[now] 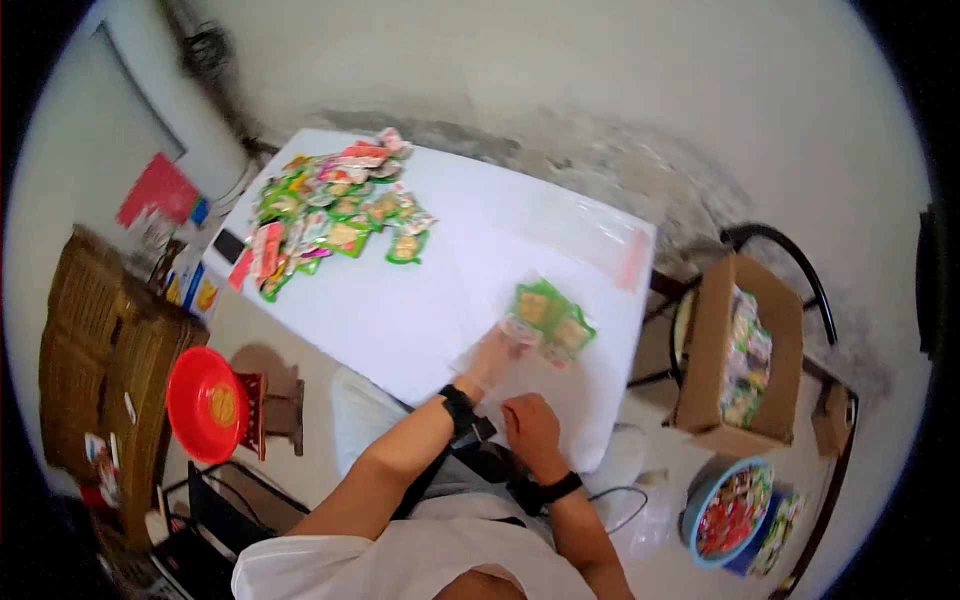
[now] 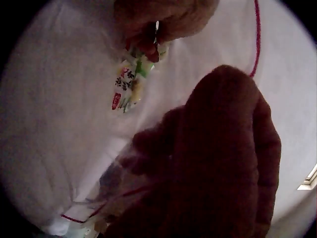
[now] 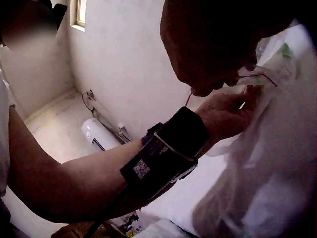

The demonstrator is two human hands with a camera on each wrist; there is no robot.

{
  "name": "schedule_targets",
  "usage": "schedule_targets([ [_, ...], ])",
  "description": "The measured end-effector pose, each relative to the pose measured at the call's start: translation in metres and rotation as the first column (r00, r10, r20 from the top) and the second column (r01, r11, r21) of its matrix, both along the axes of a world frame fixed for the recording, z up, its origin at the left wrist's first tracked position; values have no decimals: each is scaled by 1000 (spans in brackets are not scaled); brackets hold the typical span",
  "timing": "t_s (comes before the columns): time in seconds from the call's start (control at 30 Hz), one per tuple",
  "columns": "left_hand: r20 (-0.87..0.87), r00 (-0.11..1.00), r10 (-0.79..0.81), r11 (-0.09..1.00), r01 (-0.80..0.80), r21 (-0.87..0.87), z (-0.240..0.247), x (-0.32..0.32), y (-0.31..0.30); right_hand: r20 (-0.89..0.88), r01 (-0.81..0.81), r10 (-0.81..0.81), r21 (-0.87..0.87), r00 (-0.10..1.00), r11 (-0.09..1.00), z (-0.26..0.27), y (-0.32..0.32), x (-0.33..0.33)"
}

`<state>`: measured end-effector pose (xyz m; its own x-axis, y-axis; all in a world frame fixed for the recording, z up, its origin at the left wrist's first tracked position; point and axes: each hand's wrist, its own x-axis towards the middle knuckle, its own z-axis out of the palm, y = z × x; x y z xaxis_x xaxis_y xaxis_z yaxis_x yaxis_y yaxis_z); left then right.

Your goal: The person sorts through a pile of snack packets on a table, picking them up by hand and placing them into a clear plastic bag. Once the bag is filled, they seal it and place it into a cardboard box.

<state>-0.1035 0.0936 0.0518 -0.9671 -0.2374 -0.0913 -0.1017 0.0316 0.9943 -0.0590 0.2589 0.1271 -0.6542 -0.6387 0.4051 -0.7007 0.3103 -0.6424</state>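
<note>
My left hand is wrapped in the clear film of a plastic bag. Its curled fingers pinch the end of a snack packet with white, green and red print, seen close up in the left wrist view. Two green snack packets with pale contents lie just beyond those fingertips. Close to the left wrist, my right hand has its fingers folded and grips the bag's edge, where a red line runs out from the fingers in the right wrist view. Film and fingers partly hide the held packet.
A heap of snack packets covers the white table's far left, beside a phone. Another clear bag lies flat at the back right. A carton of packets, a blue basin and a red basin stand around the table.
</note>
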Motion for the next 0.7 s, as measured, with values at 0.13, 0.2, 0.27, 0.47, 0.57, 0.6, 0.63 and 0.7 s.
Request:
schedule_targets([
  [0.13,-72,986,151,929,-117,350,-3,-6,12,5,46,-46,-13,999,999,-4,0,-3],
  [0.2,45,957,288,662,-233,713,-5,-10,17,-3,24,-24,-22,1000,999,1,-1,-5],
  [0.27,71,963,259,741,-245,625,-15,-11,12,-7,13,-13,-3,1000,1000,3,-2,-5],
  [0.47,240,957,164,856,-259,448,-3,-2,9,-9,52,-51,33,999,998,-4,-2,-4],
  [0.57,294,952,89,787,-248,564,-18,10,17,-12,60,-60,47,998,997,-5,-4,-5],
  [0.6,276,960,41,732,-217,645,-20,16,15,-13,42,-41,44,999,998,-6,-6,-5],
  [0.63,275,959,60,730,-231,644,-24,23,8,-33,38,-36,50,999,998,-6,-7,-5],
  [0.7,249,965,-85,823,-73,563,-18,49,-9,-53,21,-18,55,998,998,-8,-10,-5],
])
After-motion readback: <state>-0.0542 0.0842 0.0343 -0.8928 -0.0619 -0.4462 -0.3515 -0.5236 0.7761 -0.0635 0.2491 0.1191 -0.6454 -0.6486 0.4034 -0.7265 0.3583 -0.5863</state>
